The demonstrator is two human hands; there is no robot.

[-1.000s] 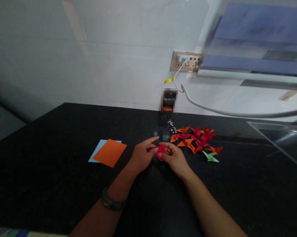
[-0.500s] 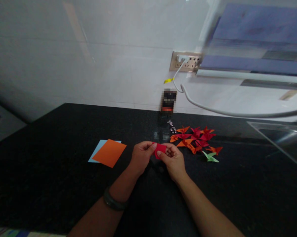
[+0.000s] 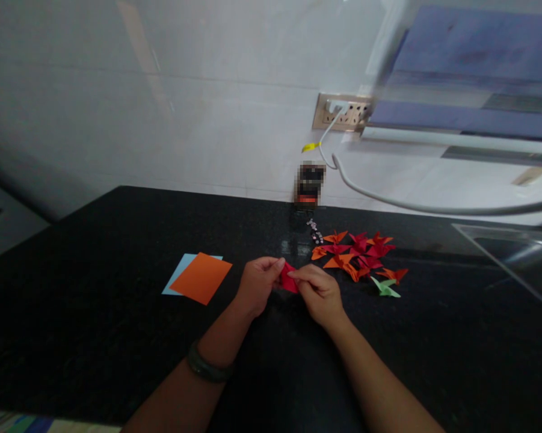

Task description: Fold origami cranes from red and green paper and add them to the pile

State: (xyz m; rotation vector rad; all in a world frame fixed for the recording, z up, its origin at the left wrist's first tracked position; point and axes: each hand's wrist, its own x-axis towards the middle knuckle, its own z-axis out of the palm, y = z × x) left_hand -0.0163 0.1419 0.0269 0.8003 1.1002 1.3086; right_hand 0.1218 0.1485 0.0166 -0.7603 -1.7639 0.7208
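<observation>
A small folded piece of red paper point(image 3: 289, 281) is held between my two hands, a little above the dark countertop point(image 3: 117, 337). My left hand point(image 3: 259, 284) pinches its left side, thumb on top. From the right, my right hand point(image 3: 319, 293) grips the paper's edge between thumb and index finger. Parts of the paper are hidden behind the fingers. To the left lie an orange paper sheet point(image 3: 201, 278) and, partly under it, a light blue sheet point(image 3: 175, 282). Several folded red and orange paper cranes point(image 3: 358, 255) lie beyond my right hand, with a pale green one point(image 3: 385, 287) nearest me.
A blurred-out dark object point(image 3: 310, 183) stands against the tiled wall, with a small beaded strand point(image 3: 314, 230) before it. A white cable point(image 3: 388, 203) runs from the wall socket point(image 3: 341, 112) to the right. The sink point(image 3: 518, 252) is at the right edge.
My right hand has shifted its grip, its thumb and index finger now pinching the paper's right edge. The red paper has turned and looks narrower. My left hand stays nearly in place.
</observation>
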